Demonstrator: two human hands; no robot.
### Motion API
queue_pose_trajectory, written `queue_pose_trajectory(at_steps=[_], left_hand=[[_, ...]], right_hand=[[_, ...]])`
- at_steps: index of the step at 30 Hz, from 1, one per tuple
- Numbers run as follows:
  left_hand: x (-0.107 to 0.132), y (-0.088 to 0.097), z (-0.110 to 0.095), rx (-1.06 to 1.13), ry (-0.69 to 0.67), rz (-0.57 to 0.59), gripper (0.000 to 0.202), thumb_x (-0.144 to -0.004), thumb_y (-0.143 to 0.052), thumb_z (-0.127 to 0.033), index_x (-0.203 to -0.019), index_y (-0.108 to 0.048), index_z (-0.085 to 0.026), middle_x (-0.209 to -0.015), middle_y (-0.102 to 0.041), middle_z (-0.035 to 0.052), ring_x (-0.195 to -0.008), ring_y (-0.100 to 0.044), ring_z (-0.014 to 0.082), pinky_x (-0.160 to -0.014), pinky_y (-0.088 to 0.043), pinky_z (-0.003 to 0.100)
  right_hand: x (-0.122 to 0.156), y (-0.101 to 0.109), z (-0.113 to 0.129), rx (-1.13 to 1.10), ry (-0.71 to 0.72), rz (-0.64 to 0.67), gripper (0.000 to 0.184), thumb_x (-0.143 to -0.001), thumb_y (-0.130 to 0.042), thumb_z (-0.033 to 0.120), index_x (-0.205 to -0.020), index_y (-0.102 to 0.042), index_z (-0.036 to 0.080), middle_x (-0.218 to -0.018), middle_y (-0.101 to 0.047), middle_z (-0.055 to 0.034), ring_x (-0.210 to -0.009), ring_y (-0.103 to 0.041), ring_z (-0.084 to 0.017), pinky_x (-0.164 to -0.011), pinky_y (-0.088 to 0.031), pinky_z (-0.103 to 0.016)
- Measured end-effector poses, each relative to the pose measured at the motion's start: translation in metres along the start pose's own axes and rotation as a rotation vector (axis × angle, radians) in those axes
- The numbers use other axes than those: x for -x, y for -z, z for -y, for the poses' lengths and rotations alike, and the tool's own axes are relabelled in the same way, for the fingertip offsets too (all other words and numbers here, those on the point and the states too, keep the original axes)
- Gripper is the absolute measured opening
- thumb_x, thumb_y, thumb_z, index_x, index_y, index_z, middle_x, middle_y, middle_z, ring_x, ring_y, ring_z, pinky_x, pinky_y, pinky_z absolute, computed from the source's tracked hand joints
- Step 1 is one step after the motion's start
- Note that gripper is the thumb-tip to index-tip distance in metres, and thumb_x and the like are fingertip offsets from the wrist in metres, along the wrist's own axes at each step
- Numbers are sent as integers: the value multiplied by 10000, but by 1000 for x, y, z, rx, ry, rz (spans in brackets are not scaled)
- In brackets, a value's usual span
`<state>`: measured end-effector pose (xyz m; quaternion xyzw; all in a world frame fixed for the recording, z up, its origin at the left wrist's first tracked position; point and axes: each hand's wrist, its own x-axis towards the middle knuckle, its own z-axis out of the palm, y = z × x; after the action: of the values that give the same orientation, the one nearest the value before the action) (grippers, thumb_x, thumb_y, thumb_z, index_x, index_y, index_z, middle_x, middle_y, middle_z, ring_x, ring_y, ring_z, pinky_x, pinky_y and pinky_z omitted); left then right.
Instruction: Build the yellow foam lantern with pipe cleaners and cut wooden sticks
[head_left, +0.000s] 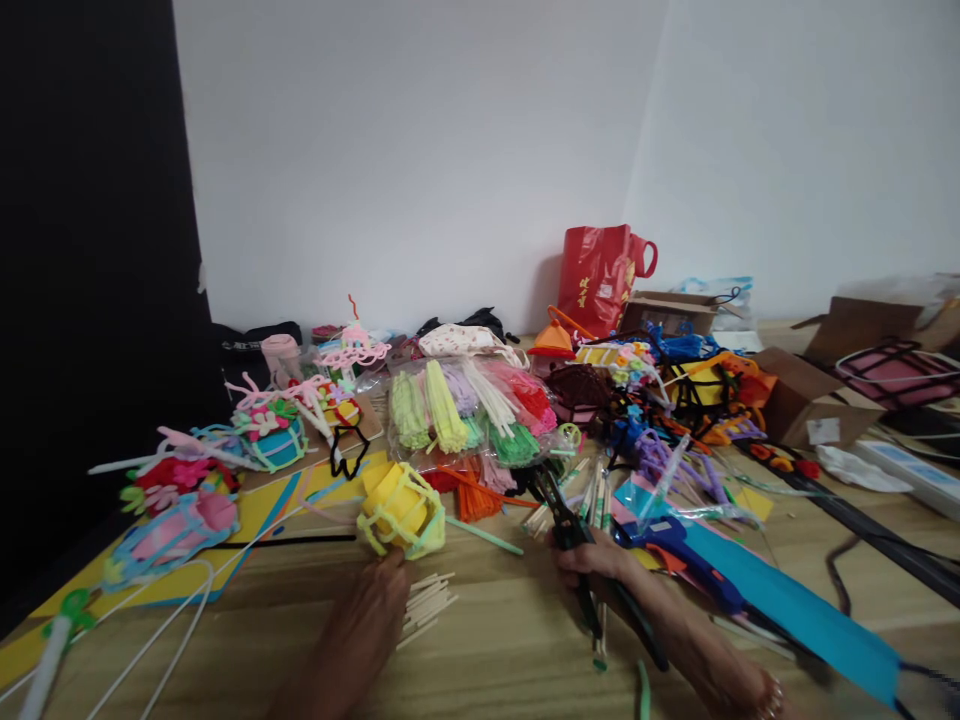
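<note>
My left hand [375, 605] reaches forward over the wooden table [510, 640], its fingertips touching a yellow piece wrapped in pale green pipe cleaners [400, 510]. How its fingers lie does not show. A bundle of white sticks [427, 605] lies right beside that hand. My right hand [600, 565] is closed on black-handled pliers [577, 545], whose jaws point away toward the bags of pipe cleaners [469, 410].
Finished pipe-cleaner baskets [187, 500] sit at left on yellow and blue sheets. A blue glue gun [675, 545] and a blue sheet [795, 605] lie at right. Cardboard boxes [795, 395] and a red bag [600, 275] stand behind. A dark panel fills the left.
</note>
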<state>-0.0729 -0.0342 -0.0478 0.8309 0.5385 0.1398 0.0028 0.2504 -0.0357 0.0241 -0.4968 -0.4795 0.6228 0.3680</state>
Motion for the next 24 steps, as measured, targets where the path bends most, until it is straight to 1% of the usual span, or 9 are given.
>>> queue_pose_trajectory(at_steps=[4,6,9,11,13,15,17,20,24], left_hand=[[0,1,-2,-16,5,36,289,-848,-364,-105,-877,-629,-216,-911,-668,65,-874,-616,191,-813,-474,303],[-4,7,-6,-15,28,70,283,-840,-364,-100,-822,-625,-208,-858,-661,62,-819,-617,190,-776,-472,302],[-13,22,-16,6,91,91,254,-831,-385,-113,-742,-606,-203,-817,-659,62,-768,-618,191,-741,-460,304],[-19,35,-24,57,142,127,212,-816,-423,-139,-715,-596,-208,-770,-658,46,-752,-621,191,-710,-447,292],[-25,48,-32,141,227,119,163,-792,-459,-168,-705,-589,-212,-753,-661,28,-768,-622,193,-703,-431,288],[-30,56,-38,367,306,173,126,-773,-483,-216,-684,-573,-206,-682,-654,5,-706,-619,180,-650,-422,273],[-34,59,-42,751,374,273,127,-761,-526,-302,-702,-555,-193,-671,-673,4,-660,-637,170,-581,-422,248],[-38,57,-46,1226,456,358,286,-712,-636,-437,-762,-528,-177,-731,-719,38,-625,-676,167,-522,-430,225],[-45,54,-53,1435,457,383,361,-673,-726,-445,-778,-520,-167,-744,-738,54,-601,-695,157,-505,-441,201]], right_hand=[[8,-4,10,41,-25,-60,249,-633,-635,431,-614,-519,212,-656,-478,1,-628,-430,-164,-619,-401,-303],[10,-5,13,40,-36,-66,244,-609,-634,433,-623,-529,213,-660,-487,-5,-630,-437,-171,-615,-410,-308],[10,-5,13,18,-24,-68,238,-598,-634,429,-631,-537,214,-662,-489,-6,-635,-444,-176,-614,-417,-307],[8,-4,10,19,-13,-59,238,-626,-629,425,-624,-528,210,-662,-486,-2,-635,-446,-168,-622,-416,-299],[2,-2,3,14,1,-12,230,-667,-617,413,-674,-541,196,-666,-485,5,-625,-443,-154,-611,-404,-285],[-6,0,-7,-25,16,47,242,-690,-612,396,-775,-565,175,-665,-481,16,-611,-438,-141,-593,-386,-271],[-17,2,-17,-100,32,88,300,-662,-625,370,-865,-573,155,-667,-488,21,-608,-440,-132,-587,-376,-261],[-31,3,-27,-155,21,137,345,-589,-633,348,-866,-565,155,-644,-488,32,-583,-438,-124,-571,-364,-258],[-34,2,-28,-87,-53,201,323,-522,-629,299,-810,-555,173,-583,-470,56,-532,-426,-116,-539,-346,-257]])
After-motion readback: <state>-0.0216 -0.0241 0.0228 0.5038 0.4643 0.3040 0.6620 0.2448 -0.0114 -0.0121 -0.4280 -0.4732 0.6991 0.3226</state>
